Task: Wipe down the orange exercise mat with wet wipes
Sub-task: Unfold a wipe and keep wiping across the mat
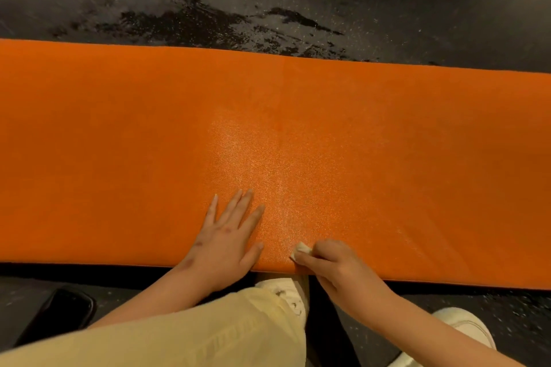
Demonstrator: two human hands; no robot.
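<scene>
Pinching a small crumpled white wet wipe (301, 250) in my right hand (334, 265) at six o'clock on the long orange foam exercise mat (387, 143); my left hand (222, 243) lies flat, fingers spread, beside it.

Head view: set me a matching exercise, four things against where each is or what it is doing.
Things:
1 left hand
2 right hand
3 black phone
4 wet patch

Places or states:
A on the floor beyond the far edge of the mat
B flat on the mat, fingers spread
C on the floor, near left
D pinching a wipe at the mat's near edge

Pairs: 1-B, 2-D, 3-C, 4-A
</scene>
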